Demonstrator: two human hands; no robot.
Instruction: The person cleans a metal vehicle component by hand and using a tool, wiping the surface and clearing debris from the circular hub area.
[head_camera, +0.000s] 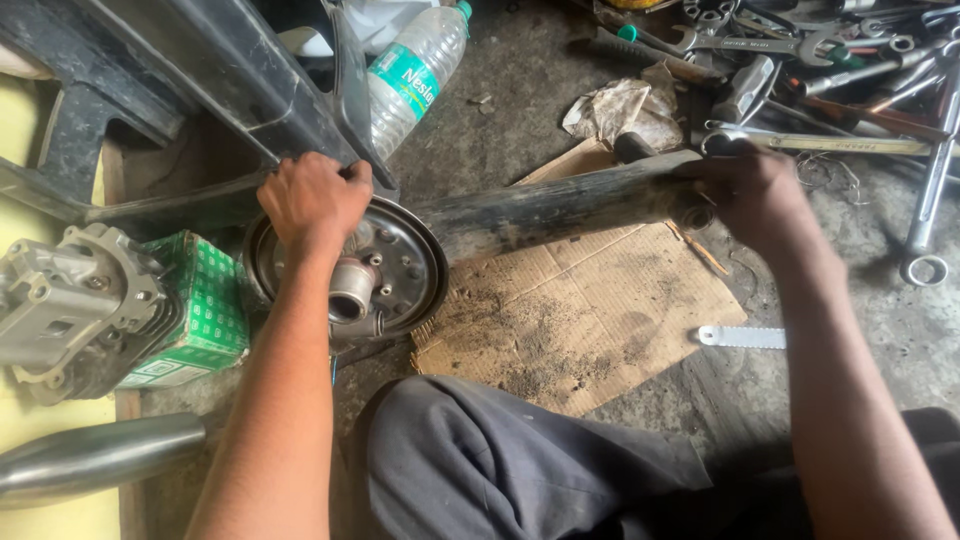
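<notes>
The person sits on the floor (560, 90) of a workshop and works on a dirty dark swing arm (560, 205), which lies across the middle of the frame above a sheet of cardboard (590, 300). At its left end sits a round metal hub (385, 270) with a short axle stub sticking out toward the camera. The left hand (312, 197) is closed over the top edge of the hub, with the fingers curled around the rim. The right hand (750, 190), at the right centre, is wrapped around the other end of the swing arm, and what its fingertips do there is hidden. By the look of it the part is already off the vehicle and lies free, with dirt fallen on the cardboard, so the taking apart seems well advanced, while the hub is not yet separated from the arm. As for containers, a clear plastic bottle (415, 75) with a green cap lies at the upper middle, and whether liquid is in it cannot be told. A green and white carton (200, 310) at the left is partly covered by a grey engine casting (70, 300), and its contents are not visible. Many wrenches (840, 50) lie loose in the upper right.
</notes>
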